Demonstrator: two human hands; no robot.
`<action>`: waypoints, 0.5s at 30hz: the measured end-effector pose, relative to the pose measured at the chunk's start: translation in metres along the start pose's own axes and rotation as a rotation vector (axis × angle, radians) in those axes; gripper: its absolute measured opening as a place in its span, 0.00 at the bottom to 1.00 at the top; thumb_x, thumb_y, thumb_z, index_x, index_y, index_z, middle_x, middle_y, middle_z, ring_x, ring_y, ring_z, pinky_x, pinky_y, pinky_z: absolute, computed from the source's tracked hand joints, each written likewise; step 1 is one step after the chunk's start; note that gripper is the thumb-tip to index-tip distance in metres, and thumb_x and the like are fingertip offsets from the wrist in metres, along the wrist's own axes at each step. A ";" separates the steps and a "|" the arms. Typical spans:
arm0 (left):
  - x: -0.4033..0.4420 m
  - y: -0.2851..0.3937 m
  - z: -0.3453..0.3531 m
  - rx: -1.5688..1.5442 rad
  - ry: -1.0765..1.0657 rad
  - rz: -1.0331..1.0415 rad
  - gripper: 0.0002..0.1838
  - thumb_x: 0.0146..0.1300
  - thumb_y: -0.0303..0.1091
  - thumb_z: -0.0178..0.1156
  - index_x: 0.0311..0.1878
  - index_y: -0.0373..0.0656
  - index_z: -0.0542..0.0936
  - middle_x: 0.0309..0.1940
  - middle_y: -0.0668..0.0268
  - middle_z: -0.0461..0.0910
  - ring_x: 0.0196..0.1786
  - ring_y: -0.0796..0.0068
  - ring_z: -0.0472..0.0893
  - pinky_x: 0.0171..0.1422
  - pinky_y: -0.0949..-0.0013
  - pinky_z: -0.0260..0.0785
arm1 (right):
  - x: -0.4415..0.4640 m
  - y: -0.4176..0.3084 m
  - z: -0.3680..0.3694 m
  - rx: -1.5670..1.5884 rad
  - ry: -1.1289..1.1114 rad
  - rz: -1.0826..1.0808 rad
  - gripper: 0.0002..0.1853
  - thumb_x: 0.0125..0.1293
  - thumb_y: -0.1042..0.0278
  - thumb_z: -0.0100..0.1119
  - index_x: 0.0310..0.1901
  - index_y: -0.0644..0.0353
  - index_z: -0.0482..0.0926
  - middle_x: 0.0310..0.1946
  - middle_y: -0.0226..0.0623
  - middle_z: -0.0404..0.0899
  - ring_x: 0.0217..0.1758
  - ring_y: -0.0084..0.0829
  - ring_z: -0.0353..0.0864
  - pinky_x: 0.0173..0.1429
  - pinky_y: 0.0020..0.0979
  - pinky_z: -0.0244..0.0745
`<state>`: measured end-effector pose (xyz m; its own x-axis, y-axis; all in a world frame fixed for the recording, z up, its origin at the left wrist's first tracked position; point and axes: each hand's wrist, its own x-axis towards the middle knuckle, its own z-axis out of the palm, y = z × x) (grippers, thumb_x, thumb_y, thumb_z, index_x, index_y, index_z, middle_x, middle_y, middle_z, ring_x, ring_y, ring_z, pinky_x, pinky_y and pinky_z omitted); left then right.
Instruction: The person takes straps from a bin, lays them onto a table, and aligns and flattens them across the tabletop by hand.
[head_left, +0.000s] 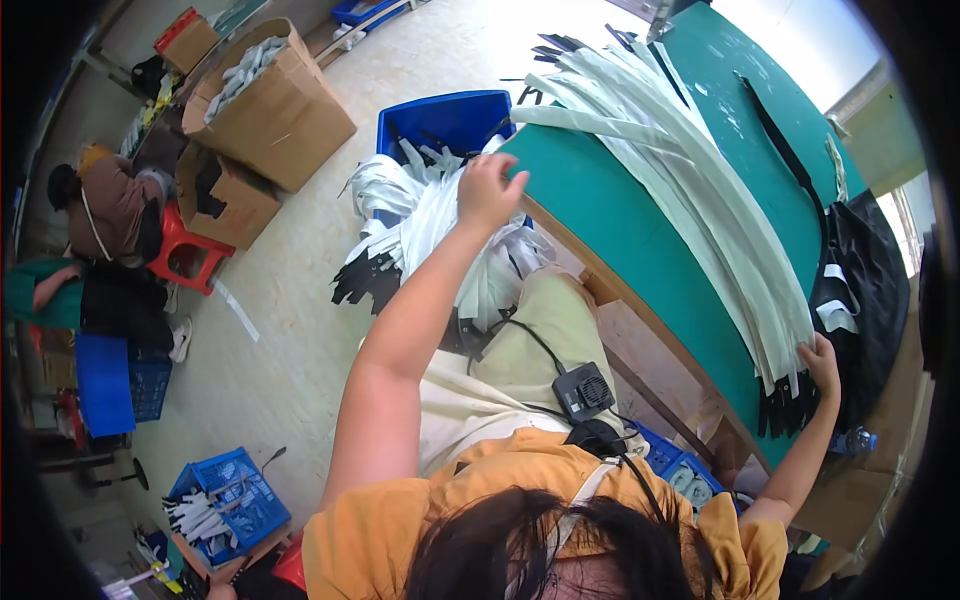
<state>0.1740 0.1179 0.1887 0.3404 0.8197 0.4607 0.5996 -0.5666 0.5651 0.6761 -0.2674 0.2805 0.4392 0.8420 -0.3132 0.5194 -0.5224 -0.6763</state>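
My left hand is above the heap of white strips at the blue bin, thumb and fingers apart with nothing visible between them. Long white strips with black ends lie in a curved bundle across the green table. At the bundle's near right end, my right hand has its fingers closed on the strips' edge, just above the black ends. One strip crosses over the bundle's far part, its end sticking out past the table edge near my left hand.
The blue bin stands left of the table. Black material hangs at the table's right side. Cardboard boxes, a red stool and seated people are at the left. A blue crate stands lower left.
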 end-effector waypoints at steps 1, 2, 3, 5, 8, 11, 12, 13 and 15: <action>0.009 0.007 0.000 0.002 -0.072 0.029 0.19 0.55 0.44 0.59 0.46 0.43 0.74 0.40 0.59 0.78 0.43 0.64 0.76 0.49 0.62 0.66 | 0.000 0.003 -0.006 -0.055 0.002 0.005 0.13 0.54 0.75 0.53 0.43 0.68 0.74 0.32 0.28 0.76 0.34 0.18 0.72 0.41 0.23 0.68; 0.023 0.016 0.003 0.001 -0.144 0.064 0.22 0.55 0.46 0.58 0.50 0.44 0.73 0.43 0.58 0.76 0.47 0.62 0.74 0.53 0.61 0.64 | -0.002 0.011 -0.014 -0.108 0.012 0.011 0.12 0.55 0.75 0.53 0.42 0.68 0.74 0.32 0.27 0.76 0.34 0.18 0.72 0.42 0.23 0.68; 0.035 0.024 0.010 -0.001 -0.216 0.101 0.25 0.55 0.49 0.57 0.53 0.45 0.72 0.47 0.56 0.75 0.51 0.60 0.73 0.57 0.60 0.63 | -0.004 0.014 -0.021 -0.162 0.025 0.019 0.11 0.55 0.75 0.53 0.41 0.67 0.74 0.32 0.27 0.76 0.34 0.18 0.71 0.42 0.23 0.68; 0.049 0.034 0.041 0.126 -0.288 0.088 0.32 0.54 0.53 0.56 0.58 0.46 0.67 0.55 0.54 0.68 0.58 0.59 0.67 0.62 0.60 0.58 | 0.001 0.035 -0.027 -0.167 0.072 0.090 0.15 0.53 0.75 0.55 0.44 0.66 0.72 0.30 0.32 0.75 0.31 0.21 0.71 0.38 0.26 0.68; 0.082 0.033 0.074 0.129 -0.266 -0.055 0.38 0.53 0.57 0.54 0.64 0.48 0.59 0.64 0.52 0.56 0.65 0.57 0.58 0.66 0.61 0.52 | -0.006 -0.002 0.010 -0.689 0.475 0.013 0.25 0.50 0.70 0.62 0.52 0.65 0.68 0.49 0.49 0.70 0.54 0.42 0.69 0.57 0.36 0.63; 0.097 0.033 0.072 -0.103 -0.089 -0.126 0.31 0.53 0.51 0.55 0.59 0.47 0.67 0.63 0.51 0.58 0.64 0.56 0.60 0.66 0.61 0.52 | 0.015 -0.039 0.055 -0.613 0.657 -0.303 0.33 0.50 0.67 0.63 0.59 0.59 0.63 0.57 0.48 0.64 0.62 0.47 0.61 0.64 0.38 0.56; 0.095 0.031 0.063 -0.204 -0.098 -0.120 0.28 0.53 0.49 0.56 0.56 0.46 0.70 0.62 0.51 0.60 0.63 0.56 0.63 0.65 0.62 0.55 | 0.018 -0.069 0.076 -0.660 0.684 -0.363 0.34 0.50 0.65 0.63 0.60 0.56 0.62 0.59 0.47 0.62 0.63 0.47 0.59 0.64 0.39 0.54; 0.089 0.027 0.057 -0.304 -0.109 -0.114 0.25 0.53 0.47 0.56 0.53 0.44 0.74 0.60 0.51 0.63 0.61 0.56 0.65 0.64 0.62 0.57 | 0.023 -0.102 0.096 -0.704 0.711 -0.422 0.36 0.50 0.64 0.63 0.62 0.53 0.61 0.61 0.47 0.60 0.64 0.47 0.58 0.65 0.41 0.52; 0.066 0.011 0.040 -0.370 0.245 0.062 0.09 0.50 0.30 0.57 0.36 0.40 0.78 0.44 0.56 0.75 0.48 0.57 0.74 0.53 0.64 0.66 | 0.042 -0.144 0.122 -0.857 0.750 -0.541 0.37 0.49 0.60 0.63 0.63 0.47 0.61 0.63 0.46 0.56 0.66 0.47 0.55 0.65 0.43 0.51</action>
<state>0.2316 0.1692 0.1982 0.1592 0.7647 0.6244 0.2692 -0.6422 0.7177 0.5297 -0.1406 0.2833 0.1836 0.8385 0.5130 0.9467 -0.2914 0.1375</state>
